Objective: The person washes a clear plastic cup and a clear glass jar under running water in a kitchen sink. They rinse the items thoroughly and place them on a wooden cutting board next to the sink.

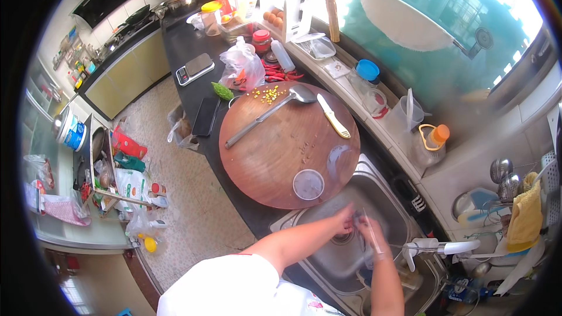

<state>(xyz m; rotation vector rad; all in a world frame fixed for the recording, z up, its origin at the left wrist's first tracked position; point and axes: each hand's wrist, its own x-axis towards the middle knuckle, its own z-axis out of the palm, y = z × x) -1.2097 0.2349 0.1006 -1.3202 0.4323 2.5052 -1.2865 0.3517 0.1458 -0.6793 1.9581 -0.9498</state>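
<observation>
My left hand point(345, 220) and my right hand point(371, 231) are close together, low over a stainless steel sink basin point(320, 250) near its drain. Between the fingers is a small greyish blur; whether it is a held thing or water cannot be told. A clear streak crosses my right hand beside the white faucet point(428, 247). Beyond my hands, a round wooden chopping board point(263, 158) overhangs the basin. On it lie a metal ladle point(263, 116), a knife with a pale handle point(334, 118), yellow chopped bits point(268, 94) and a small clear round dish point(308, 184).
Past the board stand a bitter melon piece point(222, 91), red chillies point(276, 72), a plastic bag point(243, 68), a kitchen scale point(195, 69) and a black phone point(206, 116). An orange-capped jug point(430, 145) lines the ledge at right. Utensils hang near a yellow cloth point(525, 215).
</observation>
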